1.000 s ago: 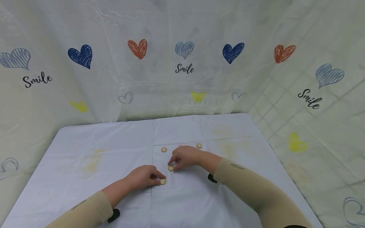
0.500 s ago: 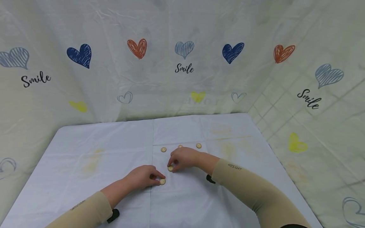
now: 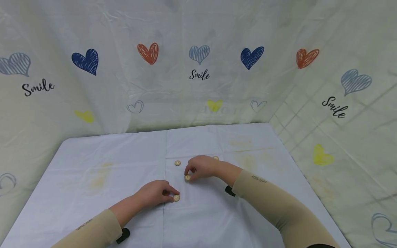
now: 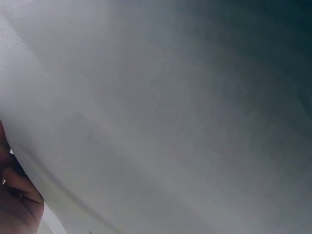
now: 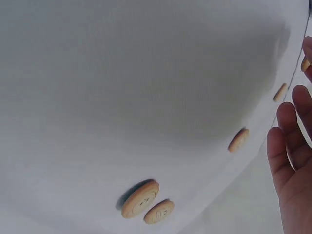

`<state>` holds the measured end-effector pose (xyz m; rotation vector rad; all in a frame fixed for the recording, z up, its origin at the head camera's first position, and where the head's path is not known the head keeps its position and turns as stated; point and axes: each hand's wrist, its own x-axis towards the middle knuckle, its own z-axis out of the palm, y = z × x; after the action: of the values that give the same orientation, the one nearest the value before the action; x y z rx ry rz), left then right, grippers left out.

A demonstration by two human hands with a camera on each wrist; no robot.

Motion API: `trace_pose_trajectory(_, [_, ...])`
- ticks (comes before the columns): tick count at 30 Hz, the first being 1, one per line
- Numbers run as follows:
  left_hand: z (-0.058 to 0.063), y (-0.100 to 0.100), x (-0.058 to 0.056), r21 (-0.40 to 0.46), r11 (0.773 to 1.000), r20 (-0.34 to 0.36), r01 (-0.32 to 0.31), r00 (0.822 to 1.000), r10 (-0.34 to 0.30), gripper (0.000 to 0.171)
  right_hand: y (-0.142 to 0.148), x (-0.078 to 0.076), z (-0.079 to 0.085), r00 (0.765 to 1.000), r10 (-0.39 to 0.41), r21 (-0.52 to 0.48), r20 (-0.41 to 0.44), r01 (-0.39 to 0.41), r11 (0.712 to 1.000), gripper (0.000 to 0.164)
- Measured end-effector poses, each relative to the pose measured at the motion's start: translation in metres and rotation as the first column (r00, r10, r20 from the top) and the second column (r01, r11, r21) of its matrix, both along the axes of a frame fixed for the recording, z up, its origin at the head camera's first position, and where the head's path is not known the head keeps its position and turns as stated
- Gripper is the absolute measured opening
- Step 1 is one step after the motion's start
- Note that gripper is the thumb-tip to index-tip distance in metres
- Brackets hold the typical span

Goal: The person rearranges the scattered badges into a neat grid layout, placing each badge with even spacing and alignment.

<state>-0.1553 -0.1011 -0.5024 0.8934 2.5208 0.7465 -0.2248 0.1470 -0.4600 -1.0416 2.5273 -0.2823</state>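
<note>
In the head view my left hand (image 3: pixel 154 193) pinches a round wooden button (image 3: pixel 176 198) between thumb and fingertips, low over the white cloth. Farther back, my right hand (image 3: pixel 202 166) holds another wooden button (image 3: pixel 187 177) by its fingertips. A third button (image 3: pixel 177 163) lies left of the right hand, and one more (image 3: pixel 215 158) is partly covered by the right wrist. The right wrist view shows the pinched button (image 5: pixel 305 64) at its edge, the other fingers (image 5: pixel 280 156) extended, and several buttons (image 5: pixel 140 199) on the cloth. Only curled fingers (image 4: pixel 19 190) show in the left wrist view.
A white cloth (image 3: pixel 108 151) with creases and faint yellowish stains covers the table. Behind and to the right hangs a pale curtain (image 3: pixel 173 86) printed with hearts and "Smile". Dark wrist cameras (image 3: pixel 123 235) sit under the beige sleeves (image 3: pixel 93 230).
My right hand has moved a little away from me with its button, now hiding the middle button of the back row. The left hand keeps its button in nearly the same place.
</note>
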Motion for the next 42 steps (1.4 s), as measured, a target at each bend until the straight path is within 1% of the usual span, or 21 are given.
trace_pose_trajectory(5, [-0.001,0.0,0.0,-0.005,1.0,-0.002,-0.006,1.0,0.006,0.023,0.01,-0.004,0.001,1.0,-0.02,-0.004,0.006,0.02,1.0,0.022])
trace_pose_trajectory(7, [-0.002,0.0,0.0,-0.009,1.0,-0.005,-0.007,1.0,0.007,0.023,0.017,-0.007,0.001,0.999,-0.032,0.001,-0.005,0.032,0.999,0.022])
trace_pose_trajectory(10, [-0.003,-0.001,-0.001,-0.014,1.0,-0.006,-0.007,1.0,0.007,0.023,0.029,-0.011,0.002,0.997,-0.07,0.013,-0.018,0.07,0.997,0.021])
trace_pose_trajectory(14, [-0.002,0.0,-0.001,-0.019,1.0,-0.006,-0.006,1.0,0.006,0.023,0.042,-0.016,0.003,0.992,-0.129,0.02,-0.009,0.129,0.991,0.021])
trace_pose_trajectory(17, [0.0,0.0,-0.001,-0.022,1.0,-0.002,-0.007,1.0,0.006,0.024,0.047,-0.019,0.002,0.988,-0.152,0.017,0.003,0.152,0.988,0.022])
trace_pose_trajectory(23, [-0.001,0.001,-0.001,-0.019,1.0,0.01,-0.013,1.0,0.013,0.023,0.045,-0.023,-0.004,0.989,-0.149,0.024,0.002,0.149,0.989,0.021])
trace_pose_trajectory(27, [-0.002,0.001,-0.001,-0.018,1.0,0.002,-0.013,1.0,0.013,0.023,0.041,-0.025,-0.008,0.99,-0.138,0.025,0.005,0.138,0.99,0.021])
trace_pose_trajectory(37, [-0.001,0.001,0.0,-0.019,1.0,-0.002,-0.018,1.0,0.018,0.023,0.038,-0.025,-0.012,0.988,-0.153,0.028,-0.003,0.153,0.988,0.024])
trace_pose_trajectory(42, [-0.001,0.001,0.0,-0.027,0.999,-0.005,-0.019,1.0,0.019,0.023,0.039,-0.024,-0.011,0.987,-0.16,0.022,0.007,0.159,0.987,0.027])
